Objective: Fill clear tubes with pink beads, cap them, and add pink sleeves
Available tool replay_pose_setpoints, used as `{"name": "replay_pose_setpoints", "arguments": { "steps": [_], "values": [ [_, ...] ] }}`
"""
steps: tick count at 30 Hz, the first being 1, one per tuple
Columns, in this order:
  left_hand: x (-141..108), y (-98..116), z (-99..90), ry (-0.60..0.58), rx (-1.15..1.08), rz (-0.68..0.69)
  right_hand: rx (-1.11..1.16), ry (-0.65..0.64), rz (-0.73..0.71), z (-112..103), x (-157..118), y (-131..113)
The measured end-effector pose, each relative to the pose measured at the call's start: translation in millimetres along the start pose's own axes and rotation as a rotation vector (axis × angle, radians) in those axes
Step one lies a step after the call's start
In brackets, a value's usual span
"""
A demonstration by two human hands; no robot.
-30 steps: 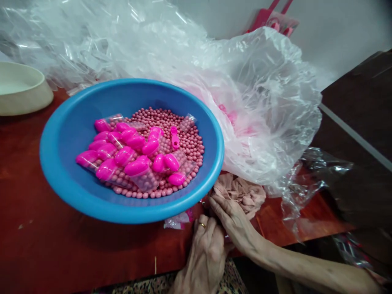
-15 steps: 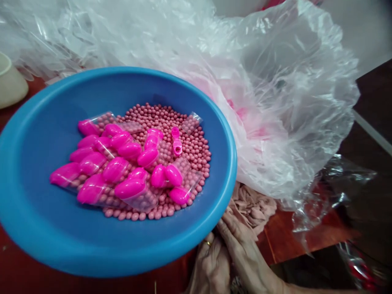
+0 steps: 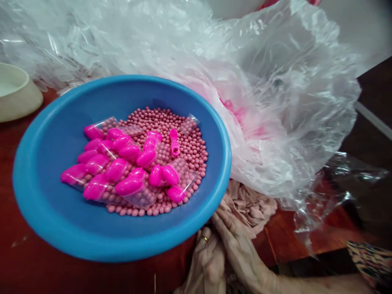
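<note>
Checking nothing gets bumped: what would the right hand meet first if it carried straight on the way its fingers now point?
The right hand points up and left, so it would probably meet the rim of the blue plastic basin first. Its fingertips look very close, though depth is unclear, with crumpled beige fabric just beside them.

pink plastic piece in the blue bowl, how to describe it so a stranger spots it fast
Find the blue plastic bowl on the red table. Inside, on a heap of small pink beads, a small hot-pink plastic piece lies right of the bagged pink capsules. It alone is narrow, loose and unbagged.
</note>
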State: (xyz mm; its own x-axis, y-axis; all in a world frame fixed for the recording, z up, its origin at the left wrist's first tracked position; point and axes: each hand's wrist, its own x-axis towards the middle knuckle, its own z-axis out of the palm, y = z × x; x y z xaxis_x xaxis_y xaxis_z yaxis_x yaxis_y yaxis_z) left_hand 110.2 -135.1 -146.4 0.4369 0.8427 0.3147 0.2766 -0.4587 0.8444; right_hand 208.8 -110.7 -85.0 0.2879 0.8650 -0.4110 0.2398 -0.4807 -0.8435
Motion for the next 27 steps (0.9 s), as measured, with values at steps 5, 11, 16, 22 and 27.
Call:
{"name": "replay_pose_setpoints", "arguments": {
  "steps": [5, 11, 16, 22, 27],
  "values": [
    [17, 20, -21.7, -0.128, -0.146, -0.204, 0.344, -0.072, 0.23, -6, 14, -10],
    [30, 31, -35.3, -0.162, -0.572, -0.654, 0.475, -0.153, 0.243, -11, 15, -12],
    [23, 42, -37.6, -0.247, -0.854, -0.798, 0.502, -0.208, 0.254, -6, 9, -13],
    [20, 54, -40.4, -0.13, -0.978, -0.967, 0.514, -0.273, 0.319, -7, 0, -12],
    [21, 57, -35.5, -0.041, -1.098, -1.012, 0.511, -0.29, 0.314, -9, -1, -12]
  ]
}}
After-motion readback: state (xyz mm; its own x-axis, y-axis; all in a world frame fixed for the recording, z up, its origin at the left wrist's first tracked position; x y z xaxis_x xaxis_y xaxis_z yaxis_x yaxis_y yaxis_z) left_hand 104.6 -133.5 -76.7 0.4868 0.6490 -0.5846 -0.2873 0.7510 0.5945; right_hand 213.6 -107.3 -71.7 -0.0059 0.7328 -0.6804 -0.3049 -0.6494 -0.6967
